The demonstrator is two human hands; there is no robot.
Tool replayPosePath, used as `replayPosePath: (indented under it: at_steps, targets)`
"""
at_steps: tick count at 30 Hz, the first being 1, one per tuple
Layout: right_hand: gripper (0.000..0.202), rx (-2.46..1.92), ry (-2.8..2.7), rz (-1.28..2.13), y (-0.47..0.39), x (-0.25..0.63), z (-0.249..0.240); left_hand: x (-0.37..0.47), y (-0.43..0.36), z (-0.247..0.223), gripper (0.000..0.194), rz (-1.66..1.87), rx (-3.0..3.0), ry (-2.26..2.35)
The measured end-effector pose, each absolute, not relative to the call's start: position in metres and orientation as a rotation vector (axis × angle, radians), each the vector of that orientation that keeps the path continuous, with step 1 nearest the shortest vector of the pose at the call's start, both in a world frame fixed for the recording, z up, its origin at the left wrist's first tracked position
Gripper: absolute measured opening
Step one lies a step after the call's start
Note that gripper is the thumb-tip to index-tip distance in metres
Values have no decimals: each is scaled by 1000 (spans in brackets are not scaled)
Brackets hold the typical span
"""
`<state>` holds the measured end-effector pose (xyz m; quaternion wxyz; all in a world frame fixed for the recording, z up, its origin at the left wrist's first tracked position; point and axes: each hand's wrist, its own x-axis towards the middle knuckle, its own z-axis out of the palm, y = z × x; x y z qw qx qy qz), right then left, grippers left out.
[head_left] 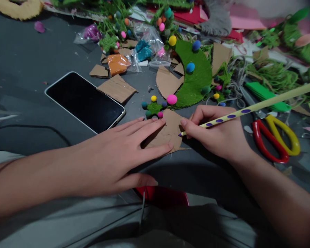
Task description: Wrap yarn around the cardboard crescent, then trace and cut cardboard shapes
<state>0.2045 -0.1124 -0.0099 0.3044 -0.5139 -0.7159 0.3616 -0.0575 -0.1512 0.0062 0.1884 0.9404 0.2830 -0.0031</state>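
A small piece of brown cardboard point(167, 129) lies on the dark table in front of me. My left hand point(134, 146) rests flat on its left part, fingers stretched and spread. In my right hand point(213, 132) a pale yellow pencil point(250, 109) with purple spots is pinched between thumb and fingers, its tip at the cardboard's right edge. Just beyond my left fingertips sits a small green yarn star point(155, 107) with coloured balls on its points. Behind it is a green yarn crescent point(197, 77), also with coloured balls.
A phone point(84, 100) with a dark screen lies at left. Scissors point(271, 134) with red and yellow handles and a green comb point(267, 95) are at right. Cardboard scraps point(117, 88), an orange packet point(119, 63) and green yarn point(276, 70) spread across the back.
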Motion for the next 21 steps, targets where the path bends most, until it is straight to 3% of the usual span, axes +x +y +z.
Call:
replayPosePath:
  at_steps: [14, 21]
  targets:
    - [29, -1363, -1872, 904, -111, 206, -14, -57, -152, 3, 62, 32, 2691, 792]
    - [31, -1347, -1801, 1063, -112, 205, -12, -57, -152, 3, 62, 25, 2702, 776]
